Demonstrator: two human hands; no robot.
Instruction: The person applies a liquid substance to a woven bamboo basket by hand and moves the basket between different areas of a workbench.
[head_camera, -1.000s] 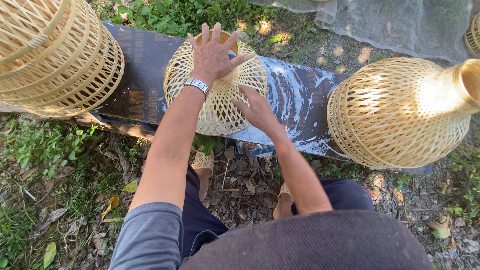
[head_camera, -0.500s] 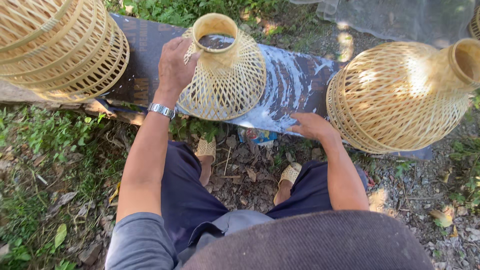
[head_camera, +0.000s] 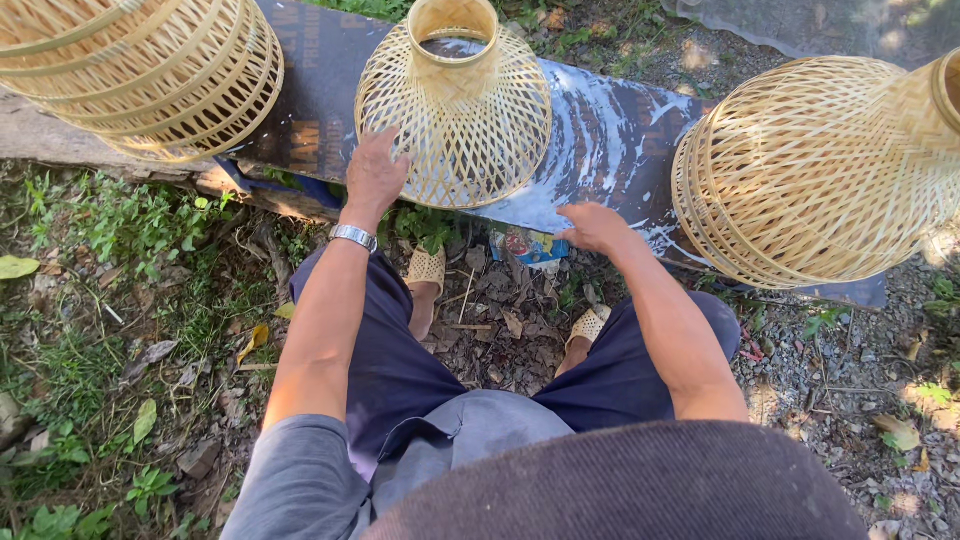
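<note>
Left hand: left hand (head_camera: 375, 175) lies palm down with fingers loosely spread, fingertips touching the lower left side of the woven bamboo shade (head_camera: 453, 110); it presses or steadies rather than closing round anything
Wrist: silver watch (head_camera: 353, 237) sits on the left wrist, just below the hand
Right hand: right hand (head_camera: 594, 226) rests open and flat, palm down, on the near edge of the dark board (head_camera: 610, 140); it holds nothing and is apart from the shade, to its lower right
Shade in the middle: pale bell-shaped bamboo piece of open lattice weave, standing upright on the board with its narrow round neck at the top, straight ahead of the person
Board: long dark plank smeared with white streaks, running across the top of the view and bearing all three woven pieces
Left basket: larger woven bamboo basket (head_camera: 150, 70) on the board's left end, lying on its side, well apart from the left hand
Right basket: big rounded woven basket (head_camera: 820, 170) on the board's right end, tipped sideways with its neck toward the right edge, near the right hand but not touching it
Body: person seated, in dark blue trousers and grey sleeves, knees apart
Feet: tan woven sandals (head_camera: 427, 268) on leaf litter under the board
Ground: grass and weeds at left, gravel and dry leaves at right
</note>
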